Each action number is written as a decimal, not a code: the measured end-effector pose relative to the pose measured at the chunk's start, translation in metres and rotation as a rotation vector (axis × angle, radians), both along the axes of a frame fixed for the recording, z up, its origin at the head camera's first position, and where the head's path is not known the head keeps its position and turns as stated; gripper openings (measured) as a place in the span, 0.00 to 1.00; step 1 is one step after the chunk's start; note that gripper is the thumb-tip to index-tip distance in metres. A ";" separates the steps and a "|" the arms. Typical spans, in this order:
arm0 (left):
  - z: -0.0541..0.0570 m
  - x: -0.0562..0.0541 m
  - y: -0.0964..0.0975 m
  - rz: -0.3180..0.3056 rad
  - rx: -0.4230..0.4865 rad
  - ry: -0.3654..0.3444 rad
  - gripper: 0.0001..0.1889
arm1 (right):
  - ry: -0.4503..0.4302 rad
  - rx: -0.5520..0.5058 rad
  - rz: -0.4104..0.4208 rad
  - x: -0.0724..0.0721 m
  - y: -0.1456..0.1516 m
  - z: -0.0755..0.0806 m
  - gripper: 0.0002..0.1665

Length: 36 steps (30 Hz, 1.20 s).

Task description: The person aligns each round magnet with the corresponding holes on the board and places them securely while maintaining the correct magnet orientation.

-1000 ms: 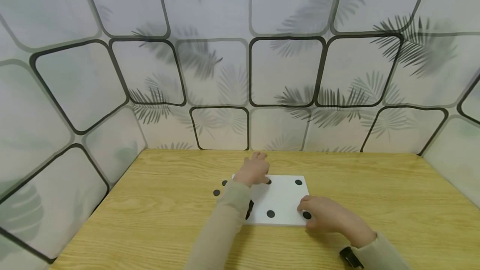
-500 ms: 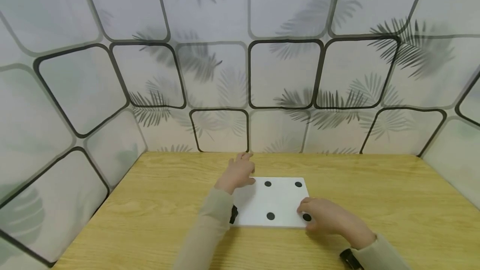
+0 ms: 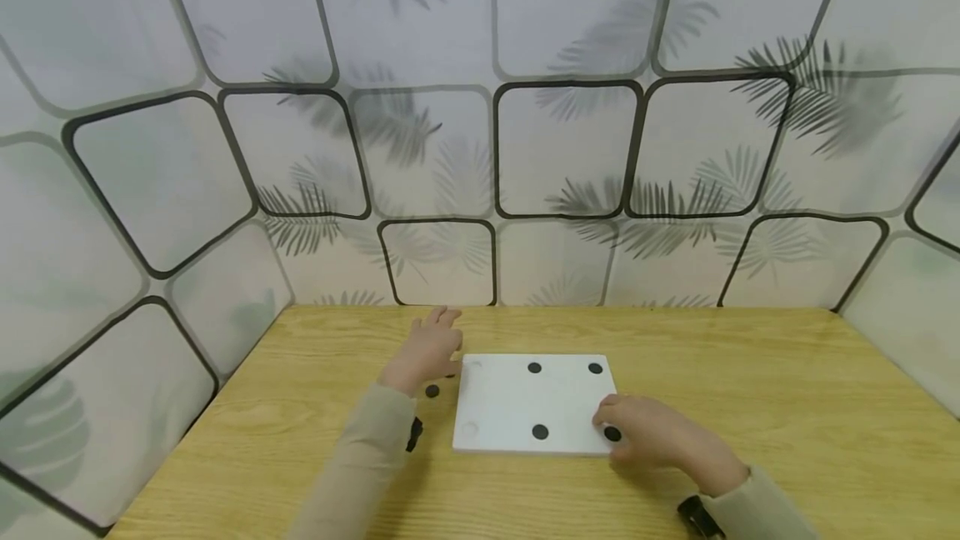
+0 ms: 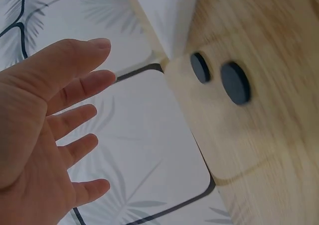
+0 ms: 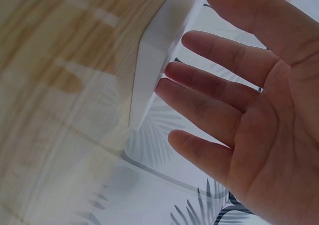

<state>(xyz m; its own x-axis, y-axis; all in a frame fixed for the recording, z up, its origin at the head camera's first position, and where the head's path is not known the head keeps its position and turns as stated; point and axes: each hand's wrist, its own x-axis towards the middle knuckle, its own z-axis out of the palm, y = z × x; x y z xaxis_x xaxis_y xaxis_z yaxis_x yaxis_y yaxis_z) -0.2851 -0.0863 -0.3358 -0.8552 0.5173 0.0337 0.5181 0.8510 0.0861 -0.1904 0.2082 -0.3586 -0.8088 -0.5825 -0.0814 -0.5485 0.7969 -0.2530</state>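
A white rectangular board (image 3: 498, 402) lies on the table with several black discs on it. One is the lower middle disc (image 3: 540, 432); another is the corner disc (image 3: 612, 434) beside my right fingers. Two faint round marks show along the board's left side. My left hand (image 3: 427, 352) hovers just left of the board, fingers spread, holding nothing. Near it on the table lie two loose black discs, the larger-looking disc (image 4: 235, 83) and the other disc (image 4: 201, 67). My right hand (image 3: 648, 430) rests at the board's right edge, its fingers extended along it in the right wrist view.
The wooden table (image 3: 750, 382) runs back to a wall covering (image 3: 562, 148) with rounded-square outlines and palm leaves. More of the same covering rises on the left side.
My left hand has moved left off the board, uncovering the board's left side with its faint round marks. My right hand has stayed at the right edge.
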 end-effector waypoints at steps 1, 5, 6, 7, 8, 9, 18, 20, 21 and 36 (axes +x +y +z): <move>-0.001 0.000 -0.003 0.003 -0.004 -0.002 0.07 | -0.005 0.000 -0.002 0.000 0.000 0.000 0.18; -0.003 0.001 -0.012 0.016 -0.026 -0.023 0.08 | 0.001 -0.005 0.007 0.000 0.001 -0.001 0.19; -0.004 0.002 -0.014 0.021 -0.036 -0.029 0.09 | 0.007 -0.005 0.013 0.000 0.001 -0.001 0.19; -0.004 0.002 -0.016 0.024 -0.043 -0.033 0.09 | 0.015 -0.007 0.017 0.000 0.001 -0.001 0.19; -0.005 0.002 -0.017 0.028 -0.047 -0.040 0.09 | 0.023 -0.007 0.021 0.000 0.002 0.000 0.19; -0.005 0.003 -0.019 0.032 -0.054 -0.047 0.08 | 0.031 -0.007 0.026 0.000 0.001 0.000 0.18; -0.007 0.010 -0.021 0.056 -0.098 -0.127 0.09 | -0.004 0.001 -0.006 0.000 0.001 0.000 0.19; -0.007 0.011 -0.021 0.057 -0.101 -0.131 0.10 | -0.014 0.001 -0.014 -0.001 0.001 0.000 0.19; -0.008 0.011 -0.021 0.056 -0.103 -0.130 0.10 | -0.018 0.001 -0.017 -0.001 0.001 -0.001 0.19; -0.020 0.009 -0.024 0.051 -0.119 -0.144 0.14 | 0.011 0.000 0.010 -0.001 0.001 0.000 0.18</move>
<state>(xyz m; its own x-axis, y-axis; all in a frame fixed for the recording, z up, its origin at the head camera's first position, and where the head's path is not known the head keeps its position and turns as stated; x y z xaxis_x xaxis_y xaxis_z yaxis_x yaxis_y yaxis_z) -0.2763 -0.1107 -0.3556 -0.8718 0.4665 -0.1497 0.4639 0.8842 0.0537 -0.1911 0.2095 -0.3590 -0.8037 -0.5907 -0.0724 -0.5593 0.7913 -0.2471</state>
